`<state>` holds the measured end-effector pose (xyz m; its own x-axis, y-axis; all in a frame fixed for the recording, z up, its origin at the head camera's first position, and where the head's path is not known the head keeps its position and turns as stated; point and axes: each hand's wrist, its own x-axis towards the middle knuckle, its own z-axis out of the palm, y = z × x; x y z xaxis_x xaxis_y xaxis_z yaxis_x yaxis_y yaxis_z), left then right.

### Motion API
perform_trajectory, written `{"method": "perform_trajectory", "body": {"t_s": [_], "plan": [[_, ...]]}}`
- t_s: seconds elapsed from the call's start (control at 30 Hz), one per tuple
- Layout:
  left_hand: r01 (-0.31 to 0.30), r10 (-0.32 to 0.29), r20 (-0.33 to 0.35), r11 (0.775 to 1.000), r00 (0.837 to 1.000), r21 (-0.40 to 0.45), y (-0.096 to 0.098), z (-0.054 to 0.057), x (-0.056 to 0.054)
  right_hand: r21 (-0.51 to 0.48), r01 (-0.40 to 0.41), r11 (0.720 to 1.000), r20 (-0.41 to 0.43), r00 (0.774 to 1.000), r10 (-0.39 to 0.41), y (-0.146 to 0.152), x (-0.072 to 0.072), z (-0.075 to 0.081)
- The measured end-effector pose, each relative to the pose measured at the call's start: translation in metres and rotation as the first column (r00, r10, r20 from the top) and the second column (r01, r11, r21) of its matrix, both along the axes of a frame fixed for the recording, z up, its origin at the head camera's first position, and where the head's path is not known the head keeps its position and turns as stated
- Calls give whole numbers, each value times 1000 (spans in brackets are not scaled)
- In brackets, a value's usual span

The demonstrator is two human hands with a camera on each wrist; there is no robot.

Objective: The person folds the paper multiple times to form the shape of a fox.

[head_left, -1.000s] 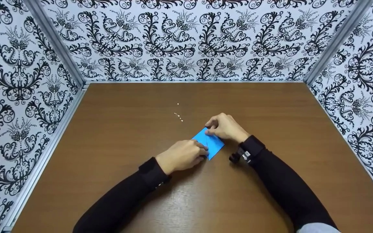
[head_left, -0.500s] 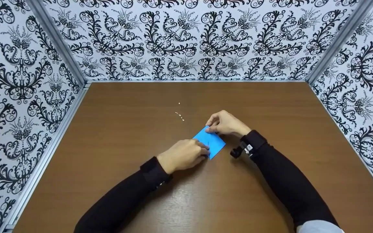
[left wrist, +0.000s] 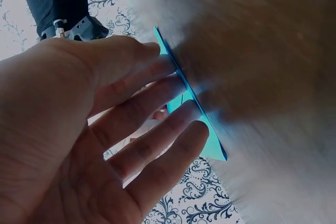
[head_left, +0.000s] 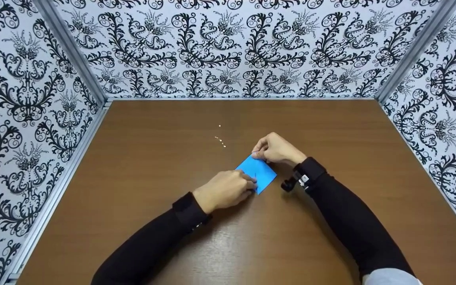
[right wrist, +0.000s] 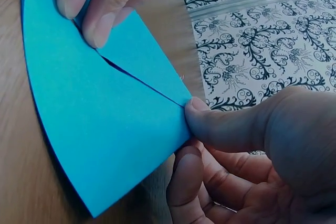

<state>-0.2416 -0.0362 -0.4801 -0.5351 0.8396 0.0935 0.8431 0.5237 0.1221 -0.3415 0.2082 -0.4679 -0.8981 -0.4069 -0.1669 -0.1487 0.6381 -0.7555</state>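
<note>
A folded sheet of blue paper (head_left: 266,174) lies on the wooden table, its two flaps meeting along a slit that shows in the right wrist view (right wrist: 131,129). My right hand (head_left: 276,149) pinches the paper's far corner between thumb (right wrist: 210,121) and curled fingers. From the near left side, my left hand (head_left: 226,189) rests its fingertips (right wrist: 100,27) on the paper along the slit. In the left wrist view, the fingers of that hand (left wrist: 115,124) are mostly straight and spread against the paper (left wrist: 210,148), with the thumb beside them.
Several small white specks (head_left: 221,141) lie on the table (head_left: 152,150) beyond the paper. Patterned black-and-white walls (head_left: 212,47) with metal edge rails (head_left: 75,51) enclose the table at the back and sides. A dark wrist camera (head_left: 289,184) hangs from the right cuff.
My right hand has moved slightly away from me at the far corner, and that corner has shifted a little with it. The left hand stays nearly still on the paper.
</note>
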Motion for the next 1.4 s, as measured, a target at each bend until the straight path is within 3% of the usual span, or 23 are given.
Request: {"method": "perform_trajectory", "body": {"t_s": [0.17,0.4,0.6,0.73,1.07,1.4], "plan": [[-28,27,-44,1000,999,-13,2,0,2,-11,17,1000,-14,1000,-18,0,-1,2],[-61,63,-57,997,996,46,-1,0,0,-2,75,997,-99,992,-74,5,-6,16],[-92,98,-69,992,993,84,-7,3,-6,14,130,991,-230,965,-123,9,-8,33],[-111,118,-68,989,991,98,-10,5,-10,-7,171,985,-270,948,-166,10,-6,41],[-185,192,-76,979,978,87,-15,8,-15,-95,225,970,-402,883,-244,7,-2,49],[-192,202,-88,975,975,113,-22,4,-21,-193,224,955,-516,805,-293,2,1,46]]}}
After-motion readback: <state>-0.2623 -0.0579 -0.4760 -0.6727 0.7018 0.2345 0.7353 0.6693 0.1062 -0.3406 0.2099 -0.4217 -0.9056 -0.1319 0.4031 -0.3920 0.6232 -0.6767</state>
